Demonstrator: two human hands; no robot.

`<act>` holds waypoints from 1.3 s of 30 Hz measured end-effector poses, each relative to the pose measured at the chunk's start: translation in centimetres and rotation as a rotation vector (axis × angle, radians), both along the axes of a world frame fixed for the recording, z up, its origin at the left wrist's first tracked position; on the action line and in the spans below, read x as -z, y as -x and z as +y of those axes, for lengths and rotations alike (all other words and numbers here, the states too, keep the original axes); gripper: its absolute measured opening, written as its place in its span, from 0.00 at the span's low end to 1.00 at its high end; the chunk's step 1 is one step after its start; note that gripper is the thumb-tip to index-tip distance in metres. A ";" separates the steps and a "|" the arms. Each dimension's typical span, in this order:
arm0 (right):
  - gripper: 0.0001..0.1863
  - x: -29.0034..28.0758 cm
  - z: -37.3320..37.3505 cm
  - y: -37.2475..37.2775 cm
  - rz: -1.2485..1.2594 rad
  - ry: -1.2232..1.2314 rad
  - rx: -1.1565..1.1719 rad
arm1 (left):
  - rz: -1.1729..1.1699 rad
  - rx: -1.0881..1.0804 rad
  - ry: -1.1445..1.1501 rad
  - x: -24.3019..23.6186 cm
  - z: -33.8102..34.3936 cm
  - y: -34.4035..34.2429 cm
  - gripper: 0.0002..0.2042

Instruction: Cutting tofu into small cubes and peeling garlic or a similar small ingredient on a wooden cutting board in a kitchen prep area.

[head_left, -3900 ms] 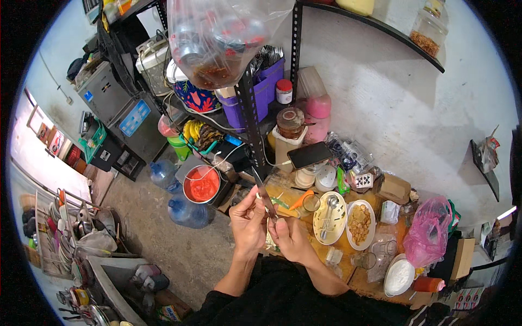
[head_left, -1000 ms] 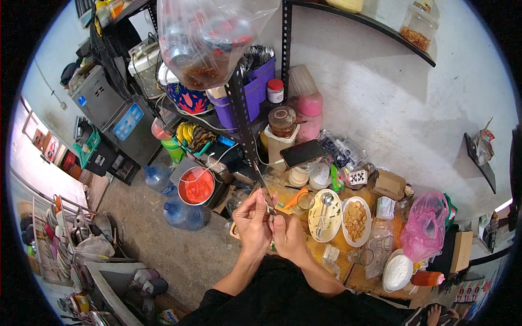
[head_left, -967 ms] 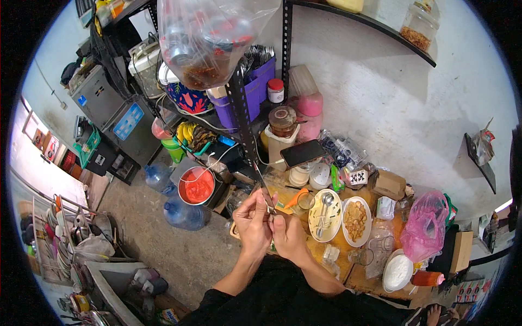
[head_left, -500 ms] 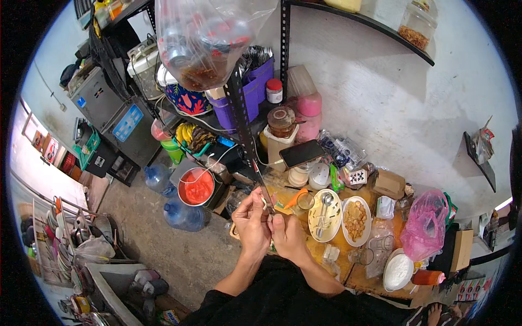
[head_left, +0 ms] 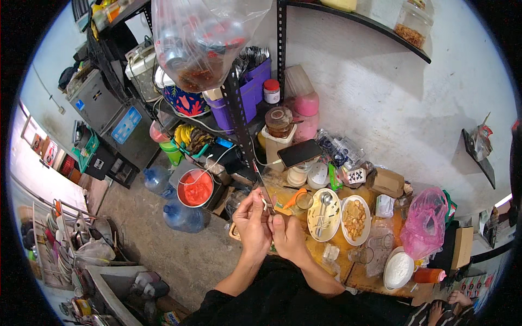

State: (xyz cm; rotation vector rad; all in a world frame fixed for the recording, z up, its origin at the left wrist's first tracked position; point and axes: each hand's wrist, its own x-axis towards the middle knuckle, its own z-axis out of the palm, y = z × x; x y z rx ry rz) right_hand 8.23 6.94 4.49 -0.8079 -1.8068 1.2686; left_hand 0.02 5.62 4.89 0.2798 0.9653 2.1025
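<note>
Just below the middle of the view, my left hand pinches a small pale piece of something I cannot name. My right hand is closed beside it, gripping a knife whose blade points upward against the piece. My hands are close together over the left end of a cluttered wooden table. To their right lie an orange-handled tool, a cream oval plate with spoons and a white plate of golden-brown food pieces.
Shelving with a hanging plastic bag rises ahead. Left are a red-filled pot, water jugs and a dish rack. A pink bag and bottle sit right. Another person's hands show at bottom right.
Since 3.9 seconds ago the scene has shifted slightly left in view, and the other person's hands have appeared at bottom right. My hands stay together on the knife and piece, moving only slightly.
</note>
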 end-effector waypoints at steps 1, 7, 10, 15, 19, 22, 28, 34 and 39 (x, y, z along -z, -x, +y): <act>0.21 0.1 0.0 0.0 0.001 -0.001 0.001 | -0.008 -0.001 0.001 0.0 0.0 -0.1 0.09; 0.21 0.0 -0.1 0.1 0.022 0.015 0.020 | -0.025 0.008 -0.041 0.7 0.2 -0.1 0.08; 0.25 0.0 -0.2 0.2 0.131 0.010 0.086 | -0.007 0.027 0.007 0.4 0.2 -0.3 0.08; 0.20 0.1 -0.2 -0.5 0.045 0.027 0.009 | 0.000 -0.005 -0.068 0.9 0.1 -0.5 0.08; 0.20 -0.4 -0.3 -0.4 0.025 0.040 0.009 | -0.054 -0.039 -0.106 1.0 0.2 -0.6 0.08; 0.23 -0.1 -0.3 -0.1 0.092 -0.032 0.084 | -0.073 -0.025 -0.112 0.7 0.1 -0.6 0.08; 0.25 0.4 -0.3 -0.2 0.108 -0.026 0.084 | -0.074 -0.004 -0.029 -0.1 0.1 -0.7 0.08; 0.25 0.5 -0.3 -0.2 0.084 0.002 0.079 | -0.092 -0.023 -0.084 0.8 0.2 -0.5 0.10; 0.24 0.4 -0.3 0.0 0.130 -0.029 0.082 | -0.057 -0.029 -0.079 1.1 0.2 -0.5 0.10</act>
